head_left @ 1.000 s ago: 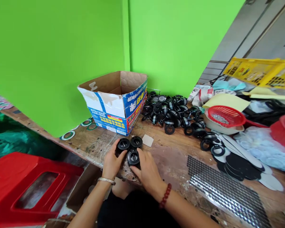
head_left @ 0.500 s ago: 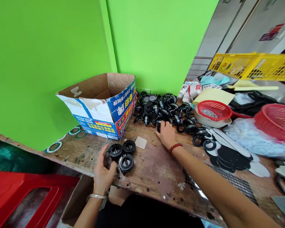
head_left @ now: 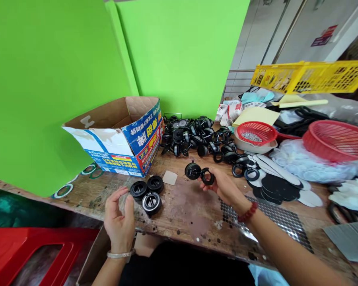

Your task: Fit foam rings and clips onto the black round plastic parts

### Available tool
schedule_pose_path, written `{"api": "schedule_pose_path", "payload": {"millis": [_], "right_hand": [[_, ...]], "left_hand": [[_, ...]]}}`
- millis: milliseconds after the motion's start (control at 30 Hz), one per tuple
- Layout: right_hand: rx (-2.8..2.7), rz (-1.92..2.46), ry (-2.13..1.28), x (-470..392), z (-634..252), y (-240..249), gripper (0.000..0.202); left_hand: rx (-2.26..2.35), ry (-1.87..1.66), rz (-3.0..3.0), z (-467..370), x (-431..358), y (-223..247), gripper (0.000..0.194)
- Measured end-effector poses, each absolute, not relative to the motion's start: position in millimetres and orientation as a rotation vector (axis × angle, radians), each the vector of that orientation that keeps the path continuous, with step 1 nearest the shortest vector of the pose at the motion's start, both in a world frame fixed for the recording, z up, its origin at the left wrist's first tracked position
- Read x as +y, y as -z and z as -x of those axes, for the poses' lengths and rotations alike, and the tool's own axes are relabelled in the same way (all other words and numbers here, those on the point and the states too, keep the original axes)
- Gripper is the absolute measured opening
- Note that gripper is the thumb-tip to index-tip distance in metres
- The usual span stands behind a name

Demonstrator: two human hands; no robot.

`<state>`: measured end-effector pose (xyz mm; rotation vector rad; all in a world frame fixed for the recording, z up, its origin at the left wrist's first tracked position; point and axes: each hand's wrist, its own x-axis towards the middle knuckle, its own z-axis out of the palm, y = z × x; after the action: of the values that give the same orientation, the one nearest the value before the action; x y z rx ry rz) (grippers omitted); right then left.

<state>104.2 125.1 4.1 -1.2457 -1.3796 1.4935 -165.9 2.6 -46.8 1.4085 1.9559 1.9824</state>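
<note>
Upside-down Chinese characters, none legible, on the blue-and-red cardboard box (head_left: 128, 139).

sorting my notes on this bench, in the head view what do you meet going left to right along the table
red stool → cardboard box → left hand → three black discs → right hand holding two black rings → small red basket → large red basket

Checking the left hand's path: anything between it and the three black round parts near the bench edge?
Nothing visible. The left hand hovers open just left of the three black round parts, with only bare bench between them.
</note>
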Motion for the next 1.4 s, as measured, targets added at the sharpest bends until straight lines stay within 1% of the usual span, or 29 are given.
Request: {"api": "schedule_pose_path", "payload": {"millis": [33,67,133,200,267,367,533,633,733,767,833,967,1100,1167,1267,1333,1400], "right_hand": [[-1.32,1.187,-1.573,112,-107,-4,0.031],[-1.261,1.132,-1.653,99,-109,-4,0.032],[-1.179,1.055,-1.781,75,-111,-1,0.035],[-1.192,1.028,-1.847,53,-112,2,0.036],[-1.278,1.005,-1.847,36,-114,6,0.035],[-1.449,0.996,-1.749,19,-118,10,0.034],[-1.545,1.07,-1.689,7,-126,18,0.032],[-1.567,1.072,-1.792,7,-127,22,0.041],[-1.557,1.051,-1.977,6,-126,24,0.043],[-1.569,1.061,-1.966,5,-124,24,0.041],[-1.632,1.099,-1.786,1,-121,24,0.036],[-1.71,1.138,-1.371,-9,-113,26,0.027],[-1.763,1.142,-1.023,-16,-108,28,0.025],[-1.774,1.11,-0.987,-13,-110,27,0.025],[-1.861,1.056,-1.075,2,-123,24,0.028],[-1.921,1.096,-1.086,21,-138,23,0.032],[-1.973,1.251,-0.914,44,-155,25,0.029]], "left_hand": [[1.893,-1.966,-1.434,154,0,38,0.023],[1.838,-1.883,-1.457,140,-2,29,0.026],[1.654,-1.592,-1.365,112,-4,16,0.042],[1.357,-1.313,-1.134,87,-3,10,0.059],[1.087,-1.07,-0.936,69,-2,9,0.066],[0.973,-0.885,-0.868,54,-5,12,0.057],[1.156,-0.859,-1.122,52,-15,15,0.035],[1.203,-0.779,-1.191,52,-22,17,0.03],[1.074,-0.674,-1.05,51,-28,18,0.03],[1.042,-0.67,-1.005,49,-30,19,0.03],[1.073,-0.72,-0.986,46,-33,21,0.028],[1.379,-0.945,-1.128,40,-36,30,0.026],[1.593,-1.162,-1.195,40,-31,39,0.027],[1.56,-1.18,-1.138,41,-27,37,0.03],[1.346,-1.145,-0.985,45,-25,29,0.036],[1.235,-1.154,-0.883,49,-23,22,0.04],[1.206,-1.216,-0.808,52,-21,16,0.047]]}}
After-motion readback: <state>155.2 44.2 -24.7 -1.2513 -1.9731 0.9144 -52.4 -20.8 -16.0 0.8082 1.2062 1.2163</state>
